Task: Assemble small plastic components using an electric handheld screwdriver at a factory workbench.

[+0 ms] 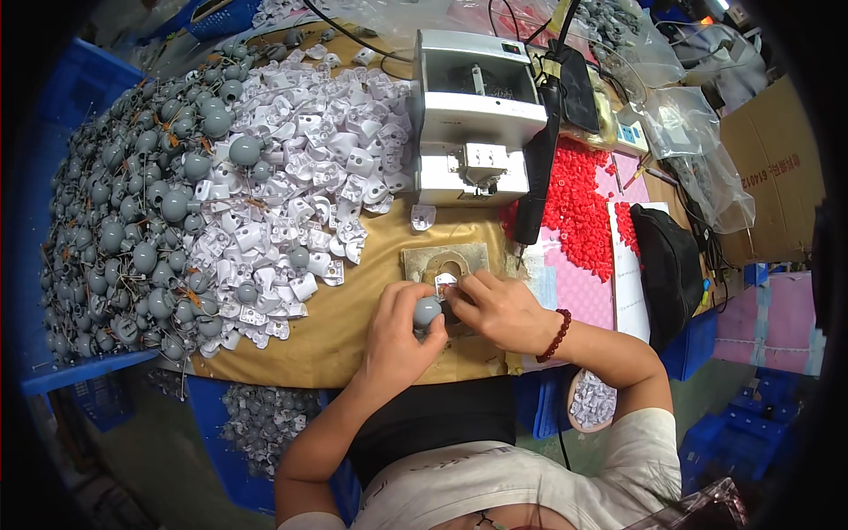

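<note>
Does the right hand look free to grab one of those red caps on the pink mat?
Probably not right away: the right hand is busy at a white part over the metal jig. The red caps lie uncovered.

I am wearing the one camera on my head, and it is looking steeply down and forward over my workbench [353, 327], sitting close above my left hand [399, 340] and right hand [497, 309], its fisheye bending edges toward the dark rim.
</note>
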The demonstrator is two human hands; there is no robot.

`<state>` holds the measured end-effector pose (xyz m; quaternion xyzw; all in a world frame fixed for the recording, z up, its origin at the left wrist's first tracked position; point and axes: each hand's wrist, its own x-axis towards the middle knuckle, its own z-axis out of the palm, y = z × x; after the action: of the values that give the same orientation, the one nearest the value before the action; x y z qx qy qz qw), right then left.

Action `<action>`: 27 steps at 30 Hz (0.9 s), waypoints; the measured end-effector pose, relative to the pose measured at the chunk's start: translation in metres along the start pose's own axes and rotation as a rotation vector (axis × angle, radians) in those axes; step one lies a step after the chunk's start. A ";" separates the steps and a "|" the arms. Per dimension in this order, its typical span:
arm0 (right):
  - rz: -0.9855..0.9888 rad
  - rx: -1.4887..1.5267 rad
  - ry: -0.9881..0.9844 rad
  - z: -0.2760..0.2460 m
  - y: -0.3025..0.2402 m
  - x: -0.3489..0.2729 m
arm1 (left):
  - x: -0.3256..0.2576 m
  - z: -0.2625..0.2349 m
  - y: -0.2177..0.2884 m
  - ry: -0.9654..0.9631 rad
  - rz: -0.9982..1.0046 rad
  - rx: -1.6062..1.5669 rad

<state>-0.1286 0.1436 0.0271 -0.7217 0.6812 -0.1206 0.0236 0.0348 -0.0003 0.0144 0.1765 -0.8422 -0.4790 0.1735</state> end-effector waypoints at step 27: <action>0.473 0.416 0.210 0.019 0.021 -0.058 | 0.002 0.016 -0.009 -0.047 0.328 0.573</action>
<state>-0.1477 0.1965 -0.0039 -0.5069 0.7892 -0.3223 0.1275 0.0267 0.0062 -0.0006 0.0692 -0.9637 -0.1922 0.1721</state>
